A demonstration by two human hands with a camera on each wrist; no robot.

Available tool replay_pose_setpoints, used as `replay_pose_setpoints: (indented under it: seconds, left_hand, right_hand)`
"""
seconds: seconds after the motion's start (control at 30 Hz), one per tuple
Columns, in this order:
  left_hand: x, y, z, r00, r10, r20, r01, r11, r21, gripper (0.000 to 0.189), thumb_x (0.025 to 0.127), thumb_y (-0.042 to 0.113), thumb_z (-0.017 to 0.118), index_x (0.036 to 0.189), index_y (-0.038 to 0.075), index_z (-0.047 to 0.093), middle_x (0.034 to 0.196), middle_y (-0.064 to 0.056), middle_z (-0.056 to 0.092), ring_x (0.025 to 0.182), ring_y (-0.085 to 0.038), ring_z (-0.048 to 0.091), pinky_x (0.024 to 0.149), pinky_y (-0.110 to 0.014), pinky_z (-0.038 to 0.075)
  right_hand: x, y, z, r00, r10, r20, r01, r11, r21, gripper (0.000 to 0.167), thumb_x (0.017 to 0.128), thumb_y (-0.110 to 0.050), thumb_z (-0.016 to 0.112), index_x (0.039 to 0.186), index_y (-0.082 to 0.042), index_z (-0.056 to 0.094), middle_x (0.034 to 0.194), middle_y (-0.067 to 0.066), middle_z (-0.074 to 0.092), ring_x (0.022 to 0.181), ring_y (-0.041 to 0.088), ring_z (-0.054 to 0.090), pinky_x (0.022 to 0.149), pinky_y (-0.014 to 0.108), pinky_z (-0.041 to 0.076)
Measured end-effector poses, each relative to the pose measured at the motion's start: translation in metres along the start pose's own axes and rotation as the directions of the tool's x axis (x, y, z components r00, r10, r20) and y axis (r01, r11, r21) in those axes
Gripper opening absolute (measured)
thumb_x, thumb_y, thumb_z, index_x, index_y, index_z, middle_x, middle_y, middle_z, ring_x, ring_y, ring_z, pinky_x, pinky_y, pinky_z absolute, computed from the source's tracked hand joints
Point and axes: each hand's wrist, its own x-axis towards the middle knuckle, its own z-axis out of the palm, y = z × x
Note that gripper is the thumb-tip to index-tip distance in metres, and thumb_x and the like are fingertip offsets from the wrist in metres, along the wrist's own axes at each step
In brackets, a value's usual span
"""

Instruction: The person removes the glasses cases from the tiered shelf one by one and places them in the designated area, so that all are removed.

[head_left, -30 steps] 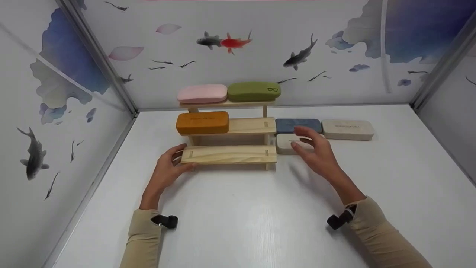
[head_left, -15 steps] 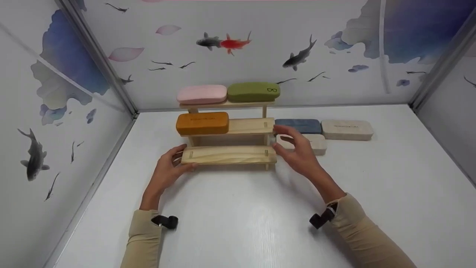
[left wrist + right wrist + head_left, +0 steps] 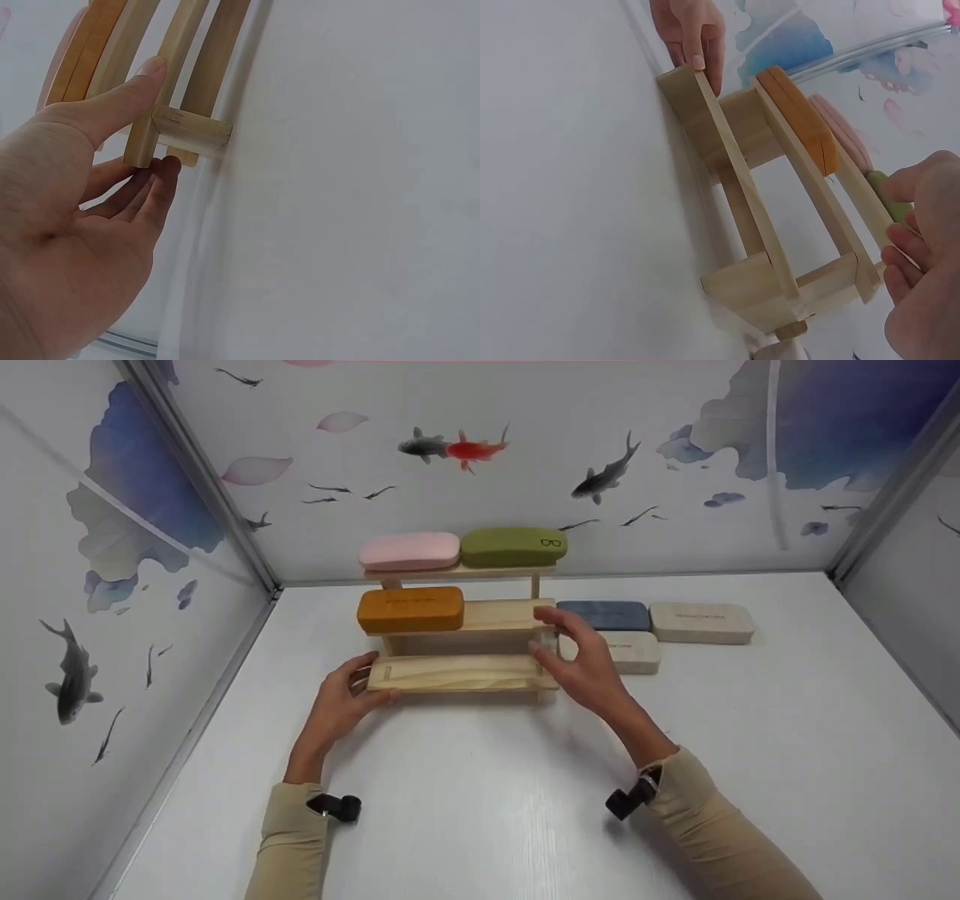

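Note:
A three-tier wooden display rack (image 3: 465, 675) stands on the white table. My left hand (image 3: 341, 703) grips the left end of its lowest board, with the thumb (image 3: 150, 67) on the board and the fingers curled around the end. My right hand (image 3: 589, 669), thumb and fingers loosely bent, hovers at the rack's right end and holds nothing; the right wrist view shows it apart from the boards. On the middle board's left half sits an orange glasses case (image 3: 410, 610). A pink glasses case (image 3: 409, 552) and a green glasses case (image 3: 514, 547) lie side by side on the top board.
Right of the rack lie a blue glasses case (image 3: 611, 616), a beige glasses case (image 3: 701, 624) beside it, and another beige case (image 3: 637, 654) in front, partly behind my right hand. White panels with painted fish (image 3: 604, 476) enclose the table (image 3: 465, 810) at the back and sides.
My right hand has moved left from over the front beige case to the rack's right end. My left hand has stayed at the rack's left end, and the cases have not moved.

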Motion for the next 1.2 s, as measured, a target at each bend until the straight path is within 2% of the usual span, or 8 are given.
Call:
replay_pose_setpoints:
  seconds: [0.23,0.5,0.7,0.77,1.03,1.2]
  left_hand:
    - [0.001,0.001,0.003,1.000,-0.017,0.001,0.017,1.000,-0.023,0.090,0.090,0.028,0.092,0.164,0.007,0.045,0.163,-0.016,0.051,0.150,-0.033,0.053,0.123,-0.047,0.050]
    - [0.000,0.001,0.006,1.000,-0.014,0.006,0.014,1.000,-0.012,0.089,0.091,0.028,0.091,0.164,0.007,0.045,0.164,-0.016,0.051,0.151,-0.033,0.053,0.123,-0.043,0.050]
    - [0.000,0.000,0.006,0.999,-0.029,0.024,0.031,0.998,-0.062,0.089,0.092,0.022,0.090,0.165,0.007,0.042,0.162,-0.020,0.050,0.151,-0.037,0.053,0.107,-0.027,0.060]
    - [0.000,0.000,0.005,0.999,-0.031,0.025,0.032,0.997,-0.066,0.089,0.092,0.022,0.090,0.165,0.007,0.043,0.161,-0.020,0.050,0.150,-0.037,0.053,0.105,-0.026,0.061]
    - [0.001,-0.001,0.002,1.000,-0.024,0.011,0.024,0.999,-0.024,0.091,0.090,0.028,0.092,0.165,0.008,0.044,0.162,-0.018,0.051,0.150,-0.034,0.054,0.114,-0.034,0.057]
    - [0.000,-0.001,-0.001,1.000,-0.014,0.007,0.014,1.000,-0.024,0.091,0.090,0.029,0.092,0.165,0.008,0.044,0.162,-0.017,0.051,0.149,-0.034,0.054,0.116,-0.036,0.056]
  right_hand:
    - [0.007,-0.007,0.013,1.000,0.009,0.016,-0.009,0.999,0.046,0.053,0.102,-0.019,0.078,0.151,-0.005,0.060,0.152,0.012,0.064,0.144,0.026,0.058,0.127,0.049,0.044]
    - [0.016,-0.006,0.026,1.000,0.009,0.027,-0.008,1.000,-0.019,0.059,0.101,-0.016,0.079,0.154,-0.003,0.057,0.156,0.012,0.060,0.149,0.030,0.054,0.128,0.051,0.042]
    - [0.024,-0.008,0.033,0.998,0.022,0.060,-0.020,0.999,-0.032,0.064,0.100,-0.013,0.079,0.158,-0.006,0.053,0.159,0.016,0.056,0.149,0.035,0.055,0.128,0.051,0.043]
    - [0.027,-0.009,0.036,0.996,0.030,0.081,-0.027,0.999,-0.034,0.067,0.100,-0.013,0.079,0.160,-0.007,0.050,0.163,0.016,0.053,0.150,0.035,0.054,0.128,0.051,0.043]
    - [0.034,-0.019,0.051,0.984,0.120,0.133,-0.113,0.992,-0.057,0.077,0.101,-0.022,0.079,0.167,-0.013,0.041,0.170,0.010,0.046,0.154,0.029,0.051,0.130,0.048,0.042]
    - [0.041,-0.023,0.062,0.980,0.130,0.151,-0.126,0.991,-0.038,0.080,0.101,-0.024,0.079,0.168,-0.012,0.038,0.171,0.011,0.043,0.154,0.030,0.051,0.129,0.049,0.043]
